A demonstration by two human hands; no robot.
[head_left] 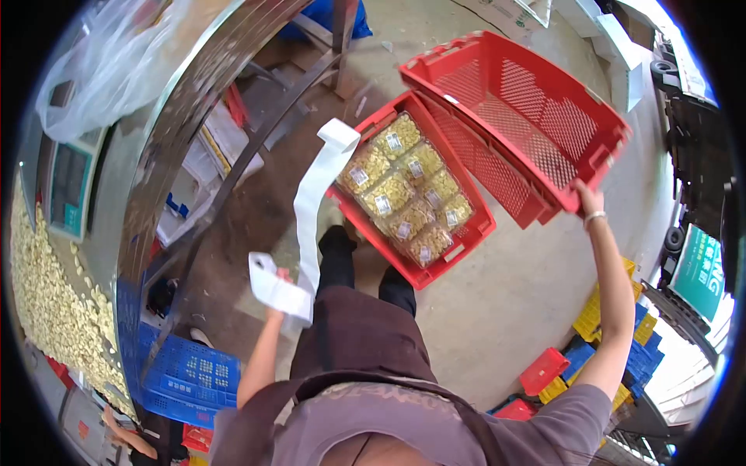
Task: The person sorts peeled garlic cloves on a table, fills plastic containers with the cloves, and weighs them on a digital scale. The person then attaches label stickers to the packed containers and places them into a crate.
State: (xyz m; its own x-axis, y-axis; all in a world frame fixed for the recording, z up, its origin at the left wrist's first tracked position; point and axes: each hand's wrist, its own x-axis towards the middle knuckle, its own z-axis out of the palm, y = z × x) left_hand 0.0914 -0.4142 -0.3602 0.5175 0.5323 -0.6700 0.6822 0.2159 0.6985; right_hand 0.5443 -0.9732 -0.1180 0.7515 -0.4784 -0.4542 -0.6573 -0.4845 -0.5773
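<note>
In my left hand [273,318] is a roll of white label strip [281,297], its fingers mostly hidden behind the roll. A long loose tail of the strip twists up and away toward the packed crate. My right hand [588,202] is closed on the near rim of a tilted red plastic crate [556,105] with mesh walls. Next to that crate, a second red crate [483,227] rests in front of my feet. It holds several clear packs of pale, nut-like pieces [388,194], each with a small white label.
On the left is a metal table [144,155] with a heap of pale pieces [58,311], a scale [70,186] and a clear plastic bag [116,70]. Blue crates [190,373] stand below. Coloured crates [579,361] are stacked at right. Another person's arm [124,435] shows lower left.
</note>
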